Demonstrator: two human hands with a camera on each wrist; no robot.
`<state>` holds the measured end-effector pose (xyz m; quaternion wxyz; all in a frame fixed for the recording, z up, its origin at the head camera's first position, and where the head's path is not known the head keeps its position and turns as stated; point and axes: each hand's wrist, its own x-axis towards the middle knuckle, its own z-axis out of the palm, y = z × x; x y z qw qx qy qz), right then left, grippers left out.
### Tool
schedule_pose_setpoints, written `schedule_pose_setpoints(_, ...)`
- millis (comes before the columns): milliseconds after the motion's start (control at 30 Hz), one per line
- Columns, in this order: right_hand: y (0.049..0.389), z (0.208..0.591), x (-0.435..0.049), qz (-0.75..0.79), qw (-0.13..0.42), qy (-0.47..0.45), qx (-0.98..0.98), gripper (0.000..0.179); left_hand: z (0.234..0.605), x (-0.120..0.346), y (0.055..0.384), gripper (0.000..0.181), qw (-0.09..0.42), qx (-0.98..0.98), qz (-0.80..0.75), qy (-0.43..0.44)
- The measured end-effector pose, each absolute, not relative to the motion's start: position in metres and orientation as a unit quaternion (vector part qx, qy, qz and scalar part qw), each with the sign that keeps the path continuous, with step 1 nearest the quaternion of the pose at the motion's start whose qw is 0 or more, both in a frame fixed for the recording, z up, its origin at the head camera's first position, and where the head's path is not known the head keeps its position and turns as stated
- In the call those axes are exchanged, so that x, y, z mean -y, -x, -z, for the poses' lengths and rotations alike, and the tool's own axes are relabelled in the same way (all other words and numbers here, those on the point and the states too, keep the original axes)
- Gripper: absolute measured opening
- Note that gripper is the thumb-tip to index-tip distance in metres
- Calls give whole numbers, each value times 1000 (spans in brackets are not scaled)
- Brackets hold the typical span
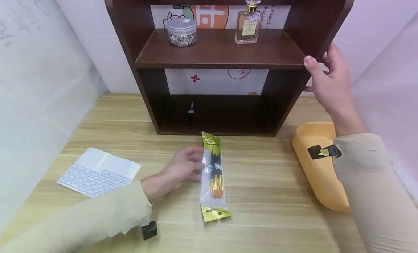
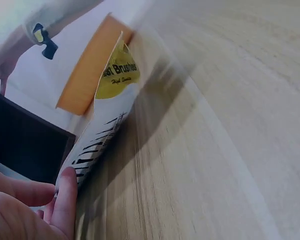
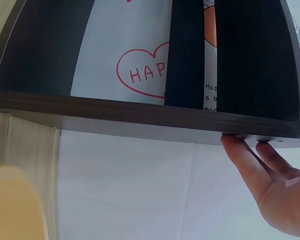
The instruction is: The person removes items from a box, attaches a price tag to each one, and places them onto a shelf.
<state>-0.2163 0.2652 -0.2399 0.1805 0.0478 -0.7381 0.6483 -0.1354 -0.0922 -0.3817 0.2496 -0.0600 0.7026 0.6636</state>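
My left hand (image 1: pixel 184 167) pinches the left edge of a clear packet of paintbrushes (image 1: pixel 212 177) between thumb and fingers, low over the table. The packet has yellow ends, and its brushes show black handles, gold ferrules and orange tips. In the left wrist view, this packet (image 2: pixel 102 125) stands tilted, with a shadow beside it. My right hand (image 1: pixel 334 79) grips the right side panel of a dark brown shelf unit (image 1: pixel 218 57), thumb on the front edge. In the right wrist view, the fingers (image 3: pixel 245 162) lie against the panel's outer face.
On the upper shelf stand a clear lidded jar (image 1: pixel 181 32) and a perfume bottle (image 1: pixel 249 23). A slim black item (image 1: pixel 191 113) with a label lies on the lower one. Sticker sheets (image 1: pixel 98 171) lie at left; an orange bin (image 1: pixel 318 169) sits under my right forearm.
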Motion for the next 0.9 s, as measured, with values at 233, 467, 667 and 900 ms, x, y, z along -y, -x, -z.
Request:
schedule_pose_setpoints(233,217,239,-263,-659,181,-50,728,43,381,96,136,61,270,-661,-698,61)
schedule_pose_setpoints(467,216,241,-263,-620,190,-44,760,43,383,96,136,63,289,-617,-729,65)
schedule_pose_setpoints(667,216,241,-262,-622,193,-45,758,42,382,94,133,61,297,-592,-747,58)
schedule_pose_setpoints(900,216,242,-262,-632,199,-47,748,40,378,93,130,62,302,-570,-762,50)
